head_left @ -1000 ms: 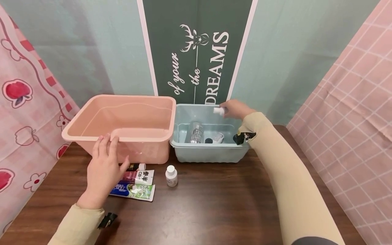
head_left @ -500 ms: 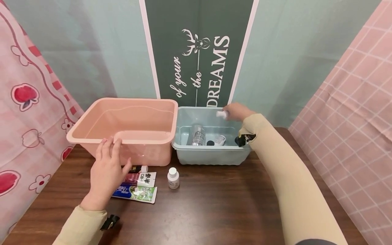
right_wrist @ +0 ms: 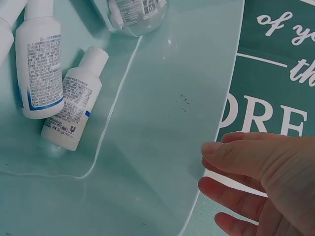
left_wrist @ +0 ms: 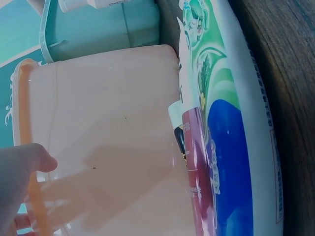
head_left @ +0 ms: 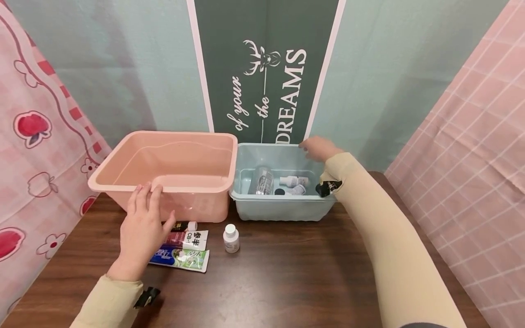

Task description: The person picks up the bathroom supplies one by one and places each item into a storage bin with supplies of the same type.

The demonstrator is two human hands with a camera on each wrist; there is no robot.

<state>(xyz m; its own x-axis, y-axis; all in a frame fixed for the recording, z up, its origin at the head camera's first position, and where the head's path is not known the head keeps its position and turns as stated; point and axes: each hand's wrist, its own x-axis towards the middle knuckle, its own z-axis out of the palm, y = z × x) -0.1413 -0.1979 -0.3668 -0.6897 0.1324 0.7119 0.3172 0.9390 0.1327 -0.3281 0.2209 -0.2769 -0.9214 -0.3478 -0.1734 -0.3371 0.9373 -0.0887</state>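
My left hand (head_left: pixel 141 232) rests with loosely spread fingers at the front rim of a pink plastic bin (head_left: pixel 201 202); its thumb (left_wrist: pixel 45 160) shows near the front wall. Over the back right rim of a light blue bin (head_left: pixel 283 210), my right hand (head_left: pixel 321 149) is empty, fingers apart and relaxed. Beneath it in the blue bin lies a small white bottle (right_wrist: pixel 78 101), partly overlapped by a second white bottle (right_wrist: pixel 39 64). A clear bottle (head_left: pixel 263 181) lies to their left, and a black cap (head_left: pixel 280 192) shows beside them.
Several toothpaste tubes lie before the pink bin: a green-and-blue one (head_left: pixel 182 258), a red-and-white one (head_left: pixel 193 239) and a black one (head_left: pixel 180 226). A white bottle (head_left: pixel 231 239) stands upright on the wooden table (head_left: pixel 287 273). Curtains hang behind and at both sides.
My right hand has let go of the small white bottle, which has dropped into the blue bin onto the other white bottle. The left hand stays at the pink bin's rim.
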